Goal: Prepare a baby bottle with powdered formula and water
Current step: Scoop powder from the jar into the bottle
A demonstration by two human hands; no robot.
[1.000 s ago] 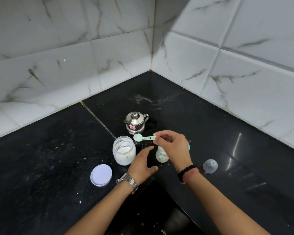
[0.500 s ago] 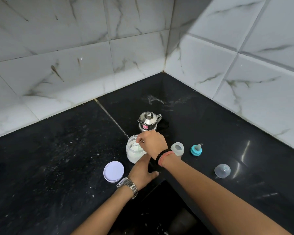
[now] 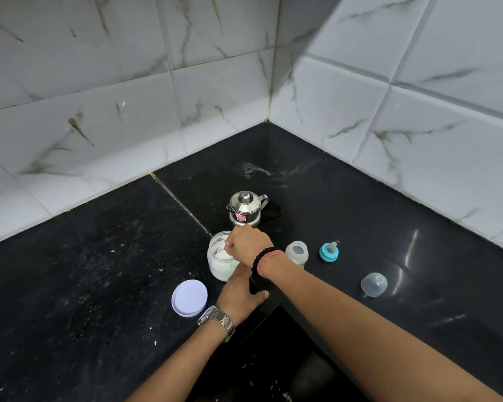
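The right hand (image 3: pixel 249 242), wearing a black bead bracelet and a red thread, is curled over the mouth of the clear glass jar of white powder (image 3: pixel 219 261), fingers pinched inside it; what they grip is hidden. The left hand (image 3: pixel 238 295), with a metal wristwatch, rests half-open against the jar's near side. To the right stand the open clear baby bottle (image 3: pixel 296 253), the teal-ringed nipple (image 3: pixel 328 252) and the clear dome cap (image 3: pixel 373 284). The jar's white round lid (image 3: pixel 189 297) lies at near left, the steel lidded pot (image 3: pixel 244 208) farther back.

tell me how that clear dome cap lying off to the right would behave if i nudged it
The clear dome cap looks like thin plastic, so probably very light and apt to skid on the glossy black counter. It seems to lie tilted on its rounded side, so it may rock or roll.
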